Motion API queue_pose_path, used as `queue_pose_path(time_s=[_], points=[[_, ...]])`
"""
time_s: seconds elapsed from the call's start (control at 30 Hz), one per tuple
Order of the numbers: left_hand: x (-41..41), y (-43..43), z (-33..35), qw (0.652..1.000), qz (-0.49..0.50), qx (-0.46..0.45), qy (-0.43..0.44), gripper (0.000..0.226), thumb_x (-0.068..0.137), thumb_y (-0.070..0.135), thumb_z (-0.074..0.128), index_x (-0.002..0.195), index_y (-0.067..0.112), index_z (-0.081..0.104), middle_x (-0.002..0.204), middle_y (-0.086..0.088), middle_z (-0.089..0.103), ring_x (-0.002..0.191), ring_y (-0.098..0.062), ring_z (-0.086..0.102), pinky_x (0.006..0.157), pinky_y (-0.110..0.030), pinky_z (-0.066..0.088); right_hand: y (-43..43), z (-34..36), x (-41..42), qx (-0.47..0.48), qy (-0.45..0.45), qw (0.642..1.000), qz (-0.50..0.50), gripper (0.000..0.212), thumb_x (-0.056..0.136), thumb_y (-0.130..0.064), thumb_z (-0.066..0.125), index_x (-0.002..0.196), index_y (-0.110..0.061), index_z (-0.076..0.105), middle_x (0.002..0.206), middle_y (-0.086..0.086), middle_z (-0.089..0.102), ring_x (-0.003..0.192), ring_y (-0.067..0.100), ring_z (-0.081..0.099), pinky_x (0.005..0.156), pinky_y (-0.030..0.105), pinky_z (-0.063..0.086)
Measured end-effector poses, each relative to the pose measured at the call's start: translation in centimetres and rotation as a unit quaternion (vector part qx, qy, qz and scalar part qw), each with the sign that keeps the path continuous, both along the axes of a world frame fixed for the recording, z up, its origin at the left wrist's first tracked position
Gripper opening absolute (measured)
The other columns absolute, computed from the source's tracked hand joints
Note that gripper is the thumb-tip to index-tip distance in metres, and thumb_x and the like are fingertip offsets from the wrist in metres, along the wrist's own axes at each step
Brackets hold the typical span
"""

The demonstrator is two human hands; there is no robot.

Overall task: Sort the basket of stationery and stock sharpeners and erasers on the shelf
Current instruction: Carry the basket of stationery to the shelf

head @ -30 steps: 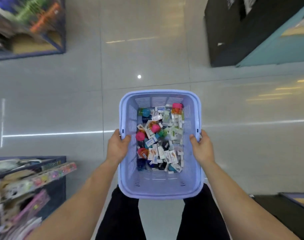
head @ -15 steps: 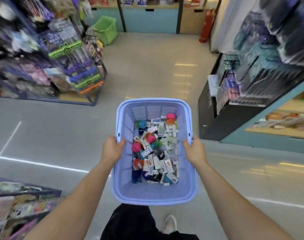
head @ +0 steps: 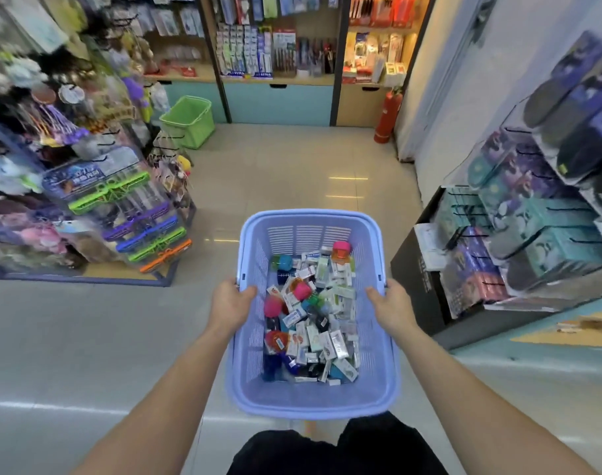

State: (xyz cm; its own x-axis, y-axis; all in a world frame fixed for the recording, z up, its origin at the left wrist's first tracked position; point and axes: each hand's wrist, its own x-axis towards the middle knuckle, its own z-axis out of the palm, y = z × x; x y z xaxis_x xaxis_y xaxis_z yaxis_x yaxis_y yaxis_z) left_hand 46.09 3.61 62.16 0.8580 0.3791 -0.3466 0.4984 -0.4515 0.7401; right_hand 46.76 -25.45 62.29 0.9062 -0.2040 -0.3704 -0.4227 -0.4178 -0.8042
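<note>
Head view: the lilac slatted plastic basket (head: 311,404) of stationery (head: 309,323) is gripped at both side rims by left hand (head: 231,305) and right hand (head: 392,308); carrying is judged underway; a shelf must be reached next

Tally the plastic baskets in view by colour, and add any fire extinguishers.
blue basket: 1
green basket: 1
red fire extinguisher: 1
Total: 3
</note>
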Motion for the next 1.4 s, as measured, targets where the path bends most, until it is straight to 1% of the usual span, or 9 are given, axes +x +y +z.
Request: queue_pose_path(time_s=[0.1,0.27,0.4,0.5,0.7,0.83,1.0,1.1,1.4], points=[[6.1,2.0,0.8,1.0,-0.002,-0.002,-0.012,0.018,0.096,0.021,0.064,0.088,0.007,0.057,0.065,-0.001,0.052,0.051,-0.012,0.044,0.041,-0.024,0.03,1.9,0.4,6.1,0.004,-0.006,1.0,-0.005,0.008,0.101,-0.018,0.057,0.107,-0.014,0.058,0.081,-0.002,0.063,0.067,0.016,0.059,0.054,0.026,0.043],[16.8,4.6,1.4,0.999,-0.012,-0.016,-0.027,0.008,0.096,0.016,0.063,0.094,0.009,0.06,0.068,-0.001,0.057,0.054,-0.014,0.047,0.044,-0.024,0.034,4.3,-0.6,17.4,0.012,0.002,1.0,-0.003,0.012,0.102,-0.021,0.055,0.109,-0.013,0.06,0.085,0.004,0.065,0.067,0.017,0.058,0.053,0.027,0.041],[26.9,6.5,1.0,0.999,-0.016,0.002,-0.029,0.013,0.095,0.015,0.065,0.083,0.011,0.059,0.066,0.0,0.056,0.055,-0.017,0.05,0.045,-0.025,0.033,5.9,-2.2,27.5,0.026,-0.005,1.0,-0.001,0.015,0.102,-0.023,0.056,0.113,-0.014,0.058,0.095,0.004,0.066,0.076,0.018,0.062,0.056,0.027,0.045],[34.3,7.7,1.0,1.0,-0.009,0.022,-0.018,0.009,0.093,0.017,0.066,0.087,0.013,0.061,0.069,0.0,0.062,0.057,-0.017,0.057,0.046,-0.025,0.04,6.9,-2.7,35.4,0.023,0.003,1.0,0.007,0.014,0.102,-0.025,0.057,0.112,-0.016,0.055,0.097,0.003,0.064,0.077,0.015,0.061,0.056,0.026,0.043],[48.1,10.1,1.9,0.999,0.022,0.026,-0.008,0.008,0.092,0.019,0.068,0.09,0.012,0.064,0.081,-0.007,0.07,0.065,-0.023,0.064,0.058,-0.034,0.053,9.0,-1.7,51.1,0.014,0.004,0.999,0.031,0.02,0.1,-0.025,0.057,0.113,-0.011,0.059,0.098,0.005,0.067,0.076,0.013,0.061,0.054,0.026,0.04],[57.9,11.9,1.5,0.999,0.034,0.027,-0.014,0.01,0.091,0.02,0.069,0.091,0.011,0.066,0.082,-0.008,0.072,0.073,-0.031,0.071,0.066,-0.049,0.061,10.8,-1.5,61.8,0.007,-0.006,0.999,0.049,0.021,0.1,-0.025,0.057,0.114,-0.009,0.06,0.095,0.005,0.066,0.071,0.013,0.06,0.053,0.026,0.04],[70.8,13.9,0.2,0.998,0.047,0.034,-0.017,0.009,0.093,0.018,0.067,0.094,0.01,0.065,0.082,-0.006,0.068,0.067,-0.02,0.063,0.057,-0.03,0.047,13.3,-2.6,75.9,-0.002,-0.006,0.998,0.063,0.026,0.1,-0.026,0.057,0.122,-0.011,0.059,0.102,0.004,0.067,0.078,0.014,0.063,0.055,0.026,0.043],[79.0,15.6,-0.4,0.998,0.068,0.016,-0.011,0.011,0.092,0.019,0.068,0.098,0.01,0.065,0.088,-0.008,0.069,0.079,-0.028,0.067,0.064,-0.035,0.049,15.2,-2.4,84.3,-0.017,-0.003,0.998,0.06,0.027,0.101,-0.026,0.058,0.122,-0.009,0.057,0.105,0.006,0.067,0.077,0.013,0.062,0.056,0.026,0.043],[98.9,21.0,0.6,0.991,0.132,0.003,-0.007,0.01,0.092,0.019,0.067,0.096,0.013,0.06,0.087,-0.007,0.066,0.08,-0.028,0.065,0.074,-0.042,0.055,22.1,-0.7,108.4,-0.04,-0.013,0.993,0.114,0.017,0.1,-0.025,0.059,0.113,-0.015,0.056,0.094,0.004,0.064,0.074,0.017,0.062,0.059,0.03,0.047]])
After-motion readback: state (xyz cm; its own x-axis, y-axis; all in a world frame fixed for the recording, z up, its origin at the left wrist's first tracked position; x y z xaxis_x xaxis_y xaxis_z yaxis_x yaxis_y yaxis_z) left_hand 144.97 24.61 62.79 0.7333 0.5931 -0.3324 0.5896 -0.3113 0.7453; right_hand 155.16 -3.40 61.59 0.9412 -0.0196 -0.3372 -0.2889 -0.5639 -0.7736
